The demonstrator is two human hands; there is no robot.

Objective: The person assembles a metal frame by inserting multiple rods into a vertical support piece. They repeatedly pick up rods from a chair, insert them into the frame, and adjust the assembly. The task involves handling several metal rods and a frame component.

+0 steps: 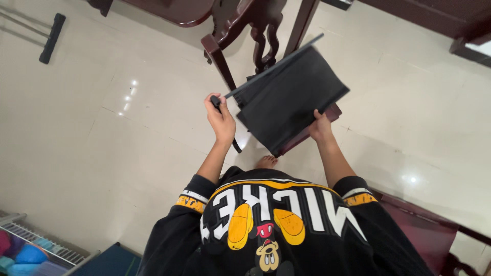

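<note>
I look straight down at my own black printed shirt and a bare foot (pixel 266 162) on the pale tiled floor. My left hand (pixel 220 116) is closed around the handle end of a thin black rod (pixel 273 66) that runs up to the right. Hanging from that rod is a folded black fabric panel (pixel 292 99), like a collapsed umbrella or screen. My right hand (pixel 320 126) grips the lower right edge of the panel. The panel rests over the seat of a dark red wooden chair (pixel 240 30).
A carved chair back and table legs stand at the top. Another dark red seat (pixel 424 230) sits at lower right. A black-headed floor tool (pixel 52 37) lies at upper left. A wire basket (pixel 30 245) with coloured items is at bottom left.
</note>
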